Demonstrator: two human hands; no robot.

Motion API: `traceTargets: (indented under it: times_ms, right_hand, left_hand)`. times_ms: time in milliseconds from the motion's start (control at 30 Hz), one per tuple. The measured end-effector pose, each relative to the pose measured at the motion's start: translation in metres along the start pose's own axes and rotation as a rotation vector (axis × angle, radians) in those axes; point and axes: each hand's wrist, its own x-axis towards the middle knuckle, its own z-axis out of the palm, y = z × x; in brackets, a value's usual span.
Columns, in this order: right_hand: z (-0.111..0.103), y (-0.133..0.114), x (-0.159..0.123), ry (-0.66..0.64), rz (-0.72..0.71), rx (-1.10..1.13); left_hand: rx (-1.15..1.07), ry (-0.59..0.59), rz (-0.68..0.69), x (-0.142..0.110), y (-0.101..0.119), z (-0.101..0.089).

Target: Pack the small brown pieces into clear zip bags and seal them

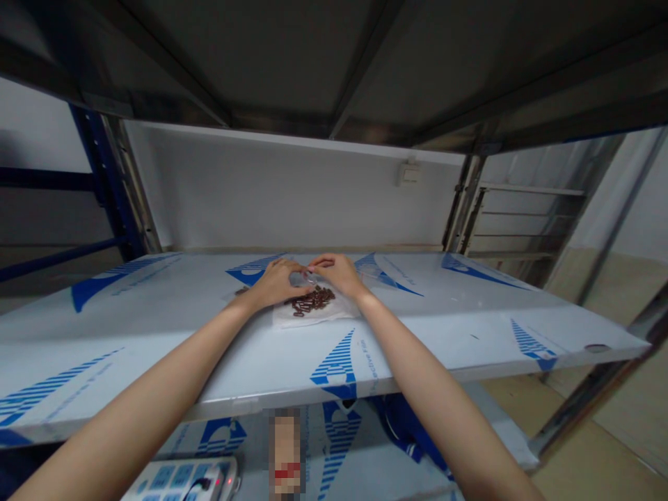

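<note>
a small heap of reddish-brown links (pixel 313 301) still lies on a white paper sheet (pixel 339 313), which is set on a shelf (pixel 459 327) covered in blue-printed protective film. a small clear piece (pixel 309 278) appears to be pinched just above the heap by the closed fingers (pixel 293 271) of the left hand (pixel 274 284) and right hand (pixel 338 273).

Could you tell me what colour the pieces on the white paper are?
Reddish-brown pieces, clearest in the head view.

Blue lettering (pixel 368 356) reading "Protective Film", on white plastic film (pixel 443 327) covering a shelf
</note>
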Motion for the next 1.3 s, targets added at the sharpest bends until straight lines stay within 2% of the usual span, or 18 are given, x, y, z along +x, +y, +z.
traceTargets:
  times_ms: [133, 267, 400, 500, 567, 667, 1000, 1300]
  right_hand:
    - [0.003, 0.001, 0.001, -0.032, -0.032, -0.003]
    - [0.003, 0.002, 0.002, 0.011, -0.045, 0.037]
    - [-0.004, 0.0, 0.002, 0.097, 0.125, 0.318]
    - [-0.017, -0.004, -0.001, 0.064, 0.263, 0.58]
    - [-0.024, -0.007, -0.003, 0.032, 0.29, 0.721]
    - [-0.031, -0.011, -0.005, -0.007, 0.269, 0.819]
    - [-0.021, -0.001, -0.006, -0.201, 0.328, 0.714]
    - [-0.015, 0.008, -0.007, -0.208, 0.331, 0.531]
  left_hand:
    - [-0.125, 0.025, -0.01, 0.002, -0.001, 0.001]
    - [-0.157, 0.028, -0.028, 0.003, -0.001, -0.002]
    - [-0.16, 0.052, -0.072, 0.004, -0.005, -0.003]
    - [-0.168, 0.074, -0.114, 0.004, -0.008, -0.003]
    - [-0.175, 0.076, -0.12, 0.004, -0.008, -0.003]
    - [-0.174, 0.07, -0.117, 0.004, -0.007, -0.005]
    - [-0.169, 0.089, -0.121, 0.003, -0.01, -0.003]
    - [-0.107, 0.066, -0.098, 0.003, -0.009, -0.002]
